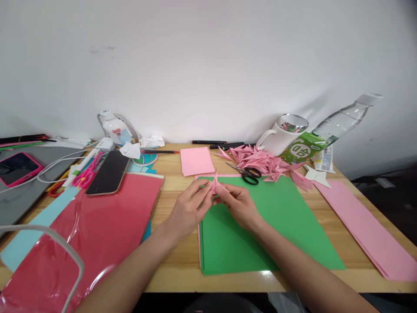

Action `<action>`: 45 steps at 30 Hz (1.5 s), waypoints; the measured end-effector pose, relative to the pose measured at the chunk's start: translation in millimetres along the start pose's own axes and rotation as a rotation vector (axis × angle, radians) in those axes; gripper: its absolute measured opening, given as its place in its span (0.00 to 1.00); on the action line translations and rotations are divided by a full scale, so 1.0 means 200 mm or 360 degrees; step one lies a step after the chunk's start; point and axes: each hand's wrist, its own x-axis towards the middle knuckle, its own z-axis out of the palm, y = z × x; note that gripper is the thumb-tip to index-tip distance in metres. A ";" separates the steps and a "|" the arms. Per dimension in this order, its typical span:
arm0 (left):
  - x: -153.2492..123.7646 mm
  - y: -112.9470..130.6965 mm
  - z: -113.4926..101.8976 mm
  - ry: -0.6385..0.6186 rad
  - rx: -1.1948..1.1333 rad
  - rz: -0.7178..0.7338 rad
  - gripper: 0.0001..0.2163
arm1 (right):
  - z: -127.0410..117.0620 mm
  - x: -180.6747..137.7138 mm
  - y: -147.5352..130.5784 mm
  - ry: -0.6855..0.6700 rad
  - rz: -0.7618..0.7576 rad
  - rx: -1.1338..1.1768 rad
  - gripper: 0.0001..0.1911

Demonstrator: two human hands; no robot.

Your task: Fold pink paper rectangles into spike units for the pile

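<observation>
At frame centre we pinch a folded pink paper [215, 186] between our left hand [190, 208] and right hand [239, 204], above the green sheets [286, 217], scissors [246, 173] just beyond

Black scissors [247, 174] lie at a green sheet's [293, 226] far edge. A phone [109, 173] rests partly on a red paper pack [104, 234]. A white mug [282, 134] stands behind.

Pink folded paper [214, 184] – green sheets [286, 217] – red pkt [97, 226]
</observation>
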 end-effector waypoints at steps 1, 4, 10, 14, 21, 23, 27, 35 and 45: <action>0.00 0.00 0.00 0.0012 0.0012 0.0014 0.12 | 0.00 0.00 0.00 0.0001 0.0003 0.0015 0.14; -0.02 0.00 0.00 0.0011 0.0100 0.0050 0.15 | 0.00 0.00 0.00 0.0032 0.0006 0.0095 0.13; -0.03 0.01 0.00 0.0056 0.0207 0.0178 0.15 | 0.01 0.00 -0.05 0.0173 0.0011 0.0203 0.16; -0.02 0.02 -0.01 0.0076 0.0137 0.0185 0.15 | 0.00 0.00 -0.06 0.0212 -0.0031 0.0238 0.14; 0.03 0.05 -0.02 0.0011 -0.0434 -0.0299 0.08 | -0.01 0.00 -0.06 0.0266 -0.0116 0.0180 0.18; 0.04 0.05 -0.02 -0.0037 -0.0735 -0.0765 0.10 | 0.00 -0.01 -0.06 0.0293 -0.0197 0.0141 0.17; 0.07 0.03 -0.03 -0.0184 -0.1327 -0.1520 0.16 | 0.00 -0.01 -0.07 0.0229 -0.0244 -0.0005 0.12; 0.09 0.01 -0.06 -0.0348 -0.1537 -0.1612 0.12 | -0.05 0.01 -0.05 -0.0017 0.0023 0.0199 0.10; 0.07 -0.01 -0.05 -0.0357 -0.1831 -0.1784 0.14 | -0.03 -0.01 -0.07 -0.0013 0.0060 0.0216 0.12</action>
